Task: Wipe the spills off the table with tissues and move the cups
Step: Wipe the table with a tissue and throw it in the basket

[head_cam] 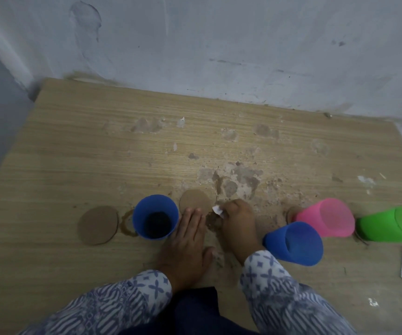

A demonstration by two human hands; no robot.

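Right grip point(236, 221) is clenched round a small white tissue point(218, 210), pressed on the brown spill point(213, 222) near the worktop point(74, 153) front edge — between the upright blue cup point(155, 216) and the tipped blue cup point(294, 243). Left grip point(188, 240) lies flat, released, just beside the upright blue cup. Wipe inward with firm pressure; refold the tissue once soaked — avoid nudging the cups. No brand or writing is legible.

Found no readable text, label, brand, number or sign.
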